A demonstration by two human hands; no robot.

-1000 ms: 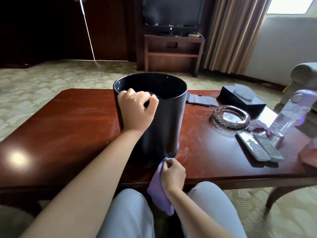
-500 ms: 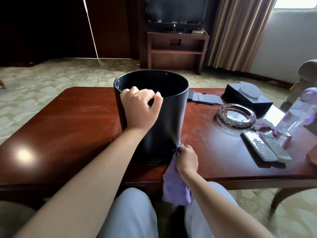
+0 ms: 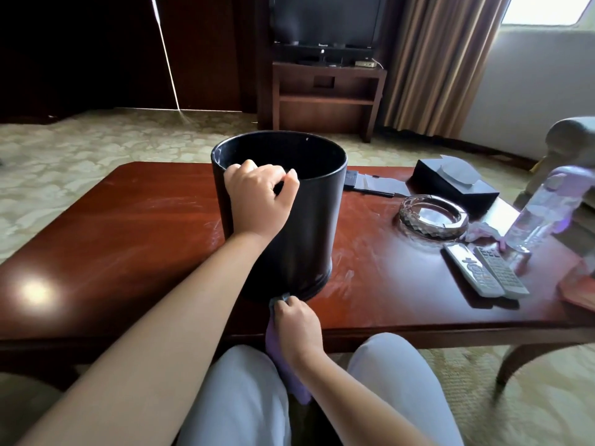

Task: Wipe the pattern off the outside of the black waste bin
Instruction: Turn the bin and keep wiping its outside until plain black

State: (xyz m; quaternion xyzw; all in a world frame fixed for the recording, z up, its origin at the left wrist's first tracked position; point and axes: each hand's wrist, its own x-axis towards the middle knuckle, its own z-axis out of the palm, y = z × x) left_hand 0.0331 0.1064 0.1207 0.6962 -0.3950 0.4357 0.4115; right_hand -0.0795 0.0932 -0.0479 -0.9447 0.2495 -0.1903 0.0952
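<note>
Black waste bin [image 3: 302, 226] upright mid-desk [image 3: 128, 239], plain dark wall, no pattern discernible. Left hand [image 3: 257, 201] curled over near rim; right hand [image 3: 297, 326] pinching purple cloth [image 3: 289, 378] against base. Cloth partly hidden behind hand.

Left grip [image 3: 257, 201] high, right grip [image 3: 297, 323] low

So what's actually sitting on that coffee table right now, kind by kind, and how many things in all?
Black waste bin: 1
Remote controls: 2
Glass ashtray: 1
Black tissue box: 1
Clear plastic bottle: 1
Total: 6

The purple cloth in the right hand hangs off the table edge, so it is not counted.
</note>
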